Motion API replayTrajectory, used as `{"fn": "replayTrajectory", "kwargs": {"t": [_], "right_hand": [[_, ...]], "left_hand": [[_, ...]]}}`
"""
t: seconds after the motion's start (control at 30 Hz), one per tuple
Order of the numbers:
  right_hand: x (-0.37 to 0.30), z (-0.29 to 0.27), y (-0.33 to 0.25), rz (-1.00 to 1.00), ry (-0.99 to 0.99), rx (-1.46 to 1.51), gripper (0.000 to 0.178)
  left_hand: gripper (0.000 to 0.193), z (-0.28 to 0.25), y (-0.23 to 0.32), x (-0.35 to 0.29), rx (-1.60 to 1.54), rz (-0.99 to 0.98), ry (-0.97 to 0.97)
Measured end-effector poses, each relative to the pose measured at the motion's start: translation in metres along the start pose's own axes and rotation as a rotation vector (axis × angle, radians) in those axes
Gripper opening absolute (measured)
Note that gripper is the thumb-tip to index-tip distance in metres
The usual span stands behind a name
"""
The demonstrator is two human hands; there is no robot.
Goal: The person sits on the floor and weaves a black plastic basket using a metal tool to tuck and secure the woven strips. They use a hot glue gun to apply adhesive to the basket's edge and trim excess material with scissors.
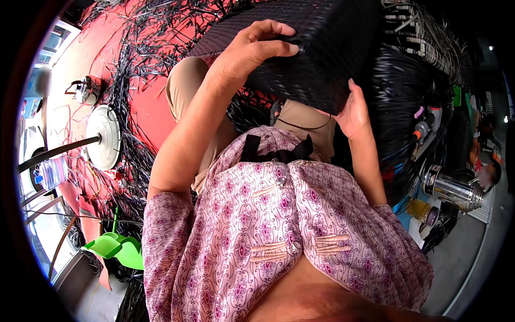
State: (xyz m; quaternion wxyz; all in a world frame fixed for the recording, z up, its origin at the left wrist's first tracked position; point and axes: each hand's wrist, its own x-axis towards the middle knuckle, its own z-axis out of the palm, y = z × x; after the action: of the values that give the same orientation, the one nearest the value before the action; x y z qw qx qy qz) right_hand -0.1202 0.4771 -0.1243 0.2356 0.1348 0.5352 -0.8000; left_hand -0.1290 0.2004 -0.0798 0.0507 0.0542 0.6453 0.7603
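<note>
Far left: round white fan base [104,137] with dark pole, clear plastic bottle [51,173] just beside, both on a red floor [145,107] strewn with thin black strips [129,64]. Near left: glossy green dustpan [115,247]. Left hand [252,51] raised from a bent arm, fingers curled over the near top edge of the basket [316,48], thumb pressed flat along its side, gripping. Basket black, tightly woven, boxy, held over the lap at centre, far from the body. Right hand [351,112] cupped under the basket's near right corner, palm against the weave, fingers hidden behind it, grasp not fully visible. Far right: shiny steel flask [453,188] lying on its side.
</note>
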Motion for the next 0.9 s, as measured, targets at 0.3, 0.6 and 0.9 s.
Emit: {"fn": "replayTrajectory", "kwargs": {"t": [0.3, 0.6, 0.9], "right_hand": [[-0.025, -0.024, 0.027, 0.097, -0.034, -0.224, 0.071], [-0.027, -0.028, 0.035, 0.086, 0.050, -0.244, 0.075], [-0.027, -0.034, 0.038, 0.071, 0.068, -0.217, 0.072]], "left_hand": [[0.029, 0.044, -0.048, -0.041, 0.398, 0.605, 0.511], [0.022, 0.048, -0.037, -0.057, 0.852, 0.808, 0.490], [0.024, 0.048, -0.023, -0.052, 0.940, 0.809, 0.451]]}}
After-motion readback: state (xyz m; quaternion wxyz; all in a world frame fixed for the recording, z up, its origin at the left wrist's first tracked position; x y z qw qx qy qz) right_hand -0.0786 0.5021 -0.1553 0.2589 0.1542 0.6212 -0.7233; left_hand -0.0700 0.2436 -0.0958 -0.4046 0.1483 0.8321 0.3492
